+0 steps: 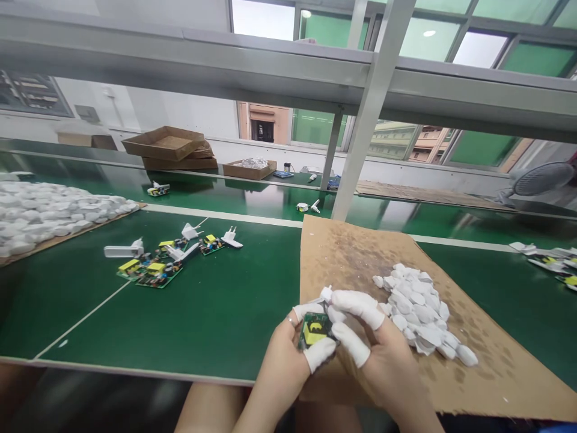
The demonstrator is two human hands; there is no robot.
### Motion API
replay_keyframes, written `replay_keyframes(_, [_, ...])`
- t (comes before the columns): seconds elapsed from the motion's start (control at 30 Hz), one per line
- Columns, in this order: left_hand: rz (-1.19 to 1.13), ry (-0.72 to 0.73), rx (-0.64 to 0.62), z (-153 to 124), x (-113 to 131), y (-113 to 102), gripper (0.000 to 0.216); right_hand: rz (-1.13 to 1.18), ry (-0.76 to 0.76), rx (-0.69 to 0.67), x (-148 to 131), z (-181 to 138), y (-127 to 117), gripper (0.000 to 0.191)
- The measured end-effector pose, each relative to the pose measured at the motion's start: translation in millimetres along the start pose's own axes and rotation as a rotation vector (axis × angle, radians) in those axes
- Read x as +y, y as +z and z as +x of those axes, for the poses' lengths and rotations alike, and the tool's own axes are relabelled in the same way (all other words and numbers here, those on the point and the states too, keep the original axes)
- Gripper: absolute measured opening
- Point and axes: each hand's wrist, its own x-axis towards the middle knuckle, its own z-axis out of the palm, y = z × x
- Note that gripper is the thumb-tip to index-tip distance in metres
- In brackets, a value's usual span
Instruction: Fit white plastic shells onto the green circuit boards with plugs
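My left hand [288, 355] and my right hand [376, 349] meet just above the near edge of the table, both with white finger cots on. Together they grip a small green circuit board [314, 331] with a yellow part on it; a white plastic piece sticks out above it by my right fingertips. A heap of white plastic parts [421, 313] lies right of my hands on a brown cardboard sheet [356, 252].
Several circuit boards with yellow parts and white plug pieces [166, 258] lie on the green table at the left. A large pile of white parts [45, 210] sits far left. Cardboard trays [169, 147] stand at the back. A metal post [360, 132] rises behind the cardboard. More boards [552, 261] lie far right.
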Motion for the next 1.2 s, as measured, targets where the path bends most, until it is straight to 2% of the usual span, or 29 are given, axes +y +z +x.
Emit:
replay_keyframes(0.1, [-0.024, 0.014, -0.003, 1, -9, -2, 0.053, -0.136, -0.012, -0.012, -3, 1, 3, 0.023])
replay_keyframes(0.17, [-0.028, 0.04, 0.008, 0, -14, -2, 0.061, -0.214, -0.088, -0.048, -1, 1, 3, 0.022])
replay_keyframes(0.27, [0.098, 0.061, 0.039, -3, -15, -2, 0.057, -0.318, -0.215, -0.08, 3, -1, 3, 0.023])
replay_keyframes(0.33, [0.201, 0.077, 0.043, -4, -12, -2, 0.05, -0.358, -0.237, -0.088, 6, -4, 4, 0.025])
replay_keyframes(0.47, [0.202, 0.1, 0.059, -3, -6, -2, 0.038, -0.318, -0.075, -0.021, 8, -15, 7, 0.032])
replay_keyframes(0.63, [-0.117, 0.113, 0.169, -3, -7, 4, 0.041, -0.235, 0.163, 0.055, 9, -28, 15, 0.051])
replay_keyframes(0.77, [-0.4, 0.178, 0.131, -9, -6, 9, 0.041, -0.132, 0.284, 0.061, 8, -32, 30, 0.058])
replay_keyframes(0.87, [-0.325, 0.146, 0.178, -11, 3, 3, 0.035, -0.145, 0.333, 0.093, 7, -33, 39, 0.05])
replay_keyframes(0.93, [-0.169, 0.103, 0.228, -10, 11, -5, 0.029, -0.151, 0.268, 0.085, 8, -35, 41, 0.046])
replay_keyframes(1.0, [-0.08, 0.064, 0.223, -8, 19, -12, 0.024, -0.177, 0.162, 0.106, 12, -38, 41, 0.045])
replay_keyframes(1.1, [-0.06, 0.025, 0.108, -6, 27, -19, 0.02, -0.243, 0.003, 0.165, 20, -40, 39, 0.044])
replay_keyframes(1.2, [0.101, 0.037, 0.0, -7, 29, -22, 0.026, -0.276, -0.126, 0.179, 25, -39, 36, 0.045])
